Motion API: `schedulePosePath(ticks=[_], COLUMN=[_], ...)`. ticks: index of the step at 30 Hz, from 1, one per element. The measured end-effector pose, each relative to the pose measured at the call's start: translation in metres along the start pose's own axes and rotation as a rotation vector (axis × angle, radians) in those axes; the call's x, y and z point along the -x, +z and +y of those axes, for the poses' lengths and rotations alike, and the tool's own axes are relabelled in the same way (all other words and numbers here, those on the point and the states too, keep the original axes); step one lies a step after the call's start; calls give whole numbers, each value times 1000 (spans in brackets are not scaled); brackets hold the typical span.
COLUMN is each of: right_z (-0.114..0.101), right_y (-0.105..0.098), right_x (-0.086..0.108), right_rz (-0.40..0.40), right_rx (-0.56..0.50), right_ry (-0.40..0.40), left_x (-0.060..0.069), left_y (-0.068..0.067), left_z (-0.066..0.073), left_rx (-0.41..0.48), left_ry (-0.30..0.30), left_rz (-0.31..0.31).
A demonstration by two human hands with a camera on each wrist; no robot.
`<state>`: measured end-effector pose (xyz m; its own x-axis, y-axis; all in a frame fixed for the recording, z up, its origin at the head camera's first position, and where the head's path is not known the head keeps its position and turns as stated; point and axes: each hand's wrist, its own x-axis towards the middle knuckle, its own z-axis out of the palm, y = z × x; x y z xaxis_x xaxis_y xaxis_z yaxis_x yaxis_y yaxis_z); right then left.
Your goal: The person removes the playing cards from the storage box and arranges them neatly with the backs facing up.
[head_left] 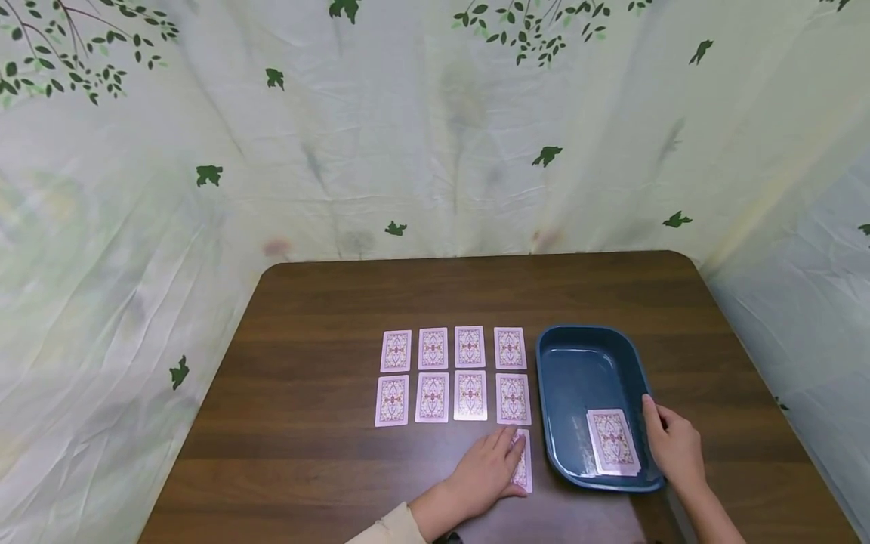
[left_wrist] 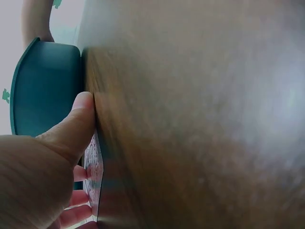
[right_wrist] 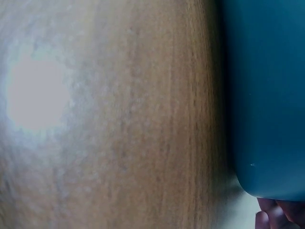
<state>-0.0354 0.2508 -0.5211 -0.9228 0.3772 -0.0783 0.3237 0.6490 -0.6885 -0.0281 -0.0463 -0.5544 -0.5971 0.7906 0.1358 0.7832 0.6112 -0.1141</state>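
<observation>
Touching the nearest card point(head_left: 523, 470) with loosely spread left hand point(head_left: 479, 474), probably to line it up below the rightmost column point(head_left: 513, 399) on the bench point(head_left: 306, 468). Gripping the blue tray point(head_left: 578, 385) by its rim with right hand point(head_left: 676, 446), likely for steadiness, with spare stack point(head_left: 615, 442) inside, handy for dealing tbh.

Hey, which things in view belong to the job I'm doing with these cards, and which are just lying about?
Part of the job:
single card held by the left hand
eight cards laid in two rows
blue tray, gripped by the right hand
card pile inside it

Just surroundings:
table
leaf-patterned cloth behind it
</observation>
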Motion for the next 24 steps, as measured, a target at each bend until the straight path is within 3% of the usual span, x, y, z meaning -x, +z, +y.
schedulePosePath(ticks=[14, 24], right_z=[-1, 0], right_y=[0, 0], right_x=[-2, -2], right_rz=[-29, -10], right_rx=[17, 20], right_ry=[34, 13], left_x=[-4, -3], left_y=[-1, -1], left_z=[-3, -3], left_rx=[-62, -26], left_ry=[-2, -16], left_rz=[50, 47])
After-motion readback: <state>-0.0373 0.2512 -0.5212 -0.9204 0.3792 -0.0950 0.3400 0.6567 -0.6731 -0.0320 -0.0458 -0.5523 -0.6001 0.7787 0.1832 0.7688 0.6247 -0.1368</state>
